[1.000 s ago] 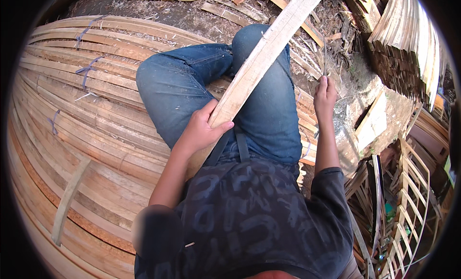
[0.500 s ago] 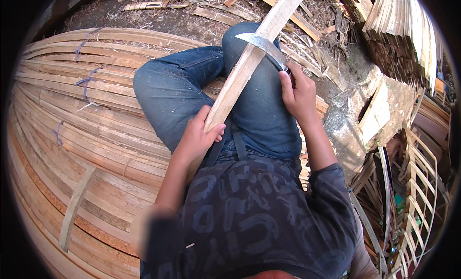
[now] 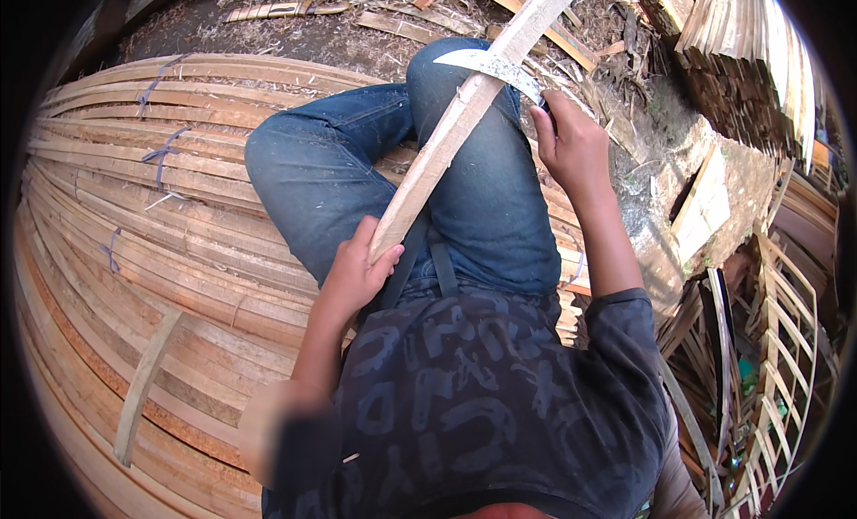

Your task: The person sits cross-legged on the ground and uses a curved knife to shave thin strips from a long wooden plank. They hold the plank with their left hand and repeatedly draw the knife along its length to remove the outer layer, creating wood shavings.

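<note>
A long pale wooden strip (image 3: 444,144) slants from my lap up over my raised knee. My left hand (image 3: 359,260) is closed around its near end. In my right hand (image 3: 571,140) is the dark handle of a curved, sickle-like knife (image 3: 488,67); most of the handle is hidden by the fingers. The blade lies across the strip toward its far part, with its pointed tip sticking out past the left side. Near the blade the strip's edge looks rough.
Bundled wooden slats (image 3: 116,180) tied with purple strings spread on the left. Scrap strips and shavings (image 3: 375,24) litter the ground ahead. A tall stack of thin boards (image 3: 745,55) stands at the far right, with a slatted wooden frame (image 3: 781,376) nearer on the right.
My right hand and the knife have moved up and away along the strip. My left hand and the strip's near end have shifted slightly toward me.
</note>
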A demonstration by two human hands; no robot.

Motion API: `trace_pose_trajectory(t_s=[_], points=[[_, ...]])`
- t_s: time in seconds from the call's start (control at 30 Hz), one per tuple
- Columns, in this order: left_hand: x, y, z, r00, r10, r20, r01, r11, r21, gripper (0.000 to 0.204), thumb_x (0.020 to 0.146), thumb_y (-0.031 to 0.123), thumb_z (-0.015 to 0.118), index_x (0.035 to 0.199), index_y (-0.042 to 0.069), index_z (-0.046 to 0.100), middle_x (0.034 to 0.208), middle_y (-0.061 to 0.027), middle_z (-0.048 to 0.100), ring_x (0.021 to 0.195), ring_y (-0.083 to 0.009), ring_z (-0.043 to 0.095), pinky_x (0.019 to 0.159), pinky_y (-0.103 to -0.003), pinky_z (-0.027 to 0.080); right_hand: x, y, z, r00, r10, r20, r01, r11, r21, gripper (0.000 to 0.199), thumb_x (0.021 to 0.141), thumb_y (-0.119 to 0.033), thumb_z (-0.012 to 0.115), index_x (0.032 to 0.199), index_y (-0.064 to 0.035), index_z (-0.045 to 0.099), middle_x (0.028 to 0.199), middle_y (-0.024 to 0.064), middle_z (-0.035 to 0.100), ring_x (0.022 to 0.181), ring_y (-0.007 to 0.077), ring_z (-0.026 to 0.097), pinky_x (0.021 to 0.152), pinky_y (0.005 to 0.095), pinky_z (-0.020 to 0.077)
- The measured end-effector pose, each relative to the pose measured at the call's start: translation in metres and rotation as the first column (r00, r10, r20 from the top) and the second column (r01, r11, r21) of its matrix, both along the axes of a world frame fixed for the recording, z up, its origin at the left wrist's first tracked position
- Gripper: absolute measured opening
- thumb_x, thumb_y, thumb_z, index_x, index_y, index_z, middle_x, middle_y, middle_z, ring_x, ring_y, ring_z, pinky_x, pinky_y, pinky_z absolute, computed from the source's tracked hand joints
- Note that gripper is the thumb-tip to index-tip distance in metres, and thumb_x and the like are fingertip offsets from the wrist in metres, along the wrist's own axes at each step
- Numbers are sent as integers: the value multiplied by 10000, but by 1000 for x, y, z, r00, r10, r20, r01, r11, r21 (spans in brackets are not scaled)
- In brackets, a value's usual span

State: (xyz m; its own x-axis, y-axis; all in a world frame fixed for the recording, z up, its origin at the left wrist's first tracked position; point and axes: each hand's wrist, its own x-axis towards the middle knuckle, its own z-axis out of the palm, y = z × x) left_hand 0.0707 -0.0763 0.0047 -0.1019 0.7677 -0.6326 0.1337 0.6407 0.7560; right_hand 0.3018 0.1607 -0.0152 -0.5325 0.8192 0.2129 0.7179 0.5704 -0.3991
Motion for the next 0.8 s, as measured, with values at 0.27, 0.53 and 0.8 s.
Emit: trace_pose_trajectory(t_s=[0.27,0.53,0.8], points=[[-4,3,0,996,1,85,-3,1000,27,176,929,98,626,1007,21,488,730,-60,622,609,-95,593,564,-257,488,19,35,-20,996,-8,88,-7,986,169,209,923,-330,622,989,-132,619,691,73,596,587,273,630,478,395,472],[-8,2,-9,994,-40,103,42,999,-15,257,943,179,629,1066,21,467,707,-84,639,600,-132,619,572,-291,507,0,5,-7,998,-47,50,48,999,-14,220,946,-283,594,1025,-77,601,760,129,657,640,320,658,547,412,513],[-7,4,-7,994,-57,98,55,998,28,250,945,156,618,1046,7,445,704,-77,621,600,-116,599,559,-279,498,16,38,-10,985,56,161,-80,986,148,215,947,-327,592,953,-113,590,695,84,614,548,280,632,476,389,494]])
